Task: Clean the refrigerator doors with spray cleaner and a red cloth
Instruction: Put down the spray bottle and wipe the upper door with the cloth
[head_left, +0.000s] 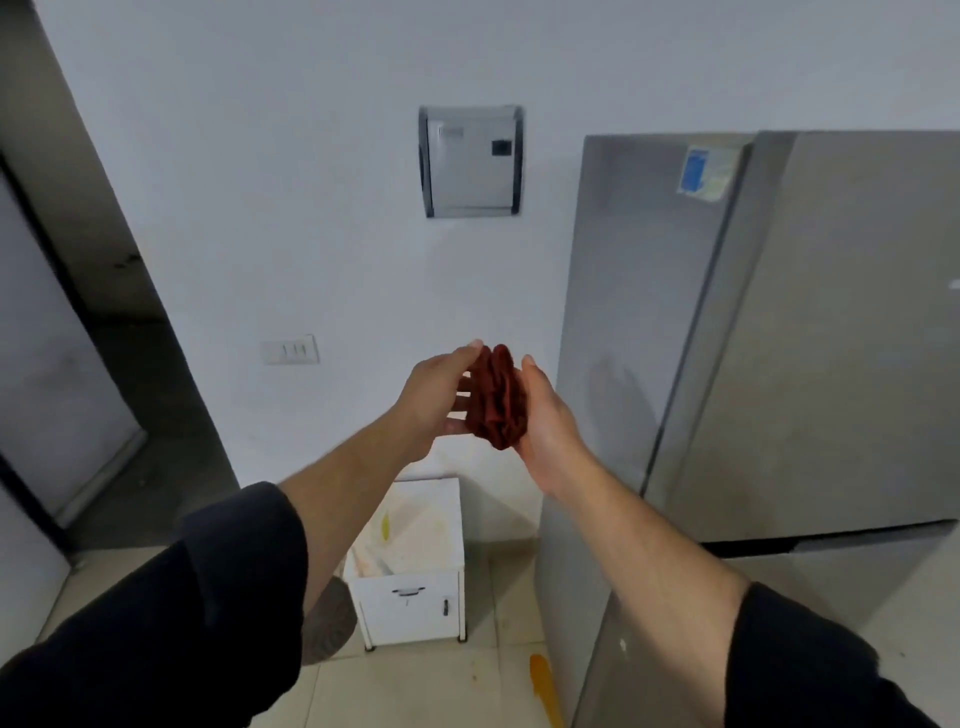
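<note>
Right now both hands meet chest-high before the white wall (322, 208), with the bunched red cloth (496, 397) held between them, just left of the refrigerator (831, 338) and not touching it. The left hand (431, 400) pinches the cloth, thumb over its top edge and fingers (460, 400) spread and fairly straight against its side. The right hand (550, 421) cups the cloth's other side, thumb raised; its fingers are hidden behind the fabric, so I cannot tell how they lie. Below stands a small white cabinet (415, 608).
</note>
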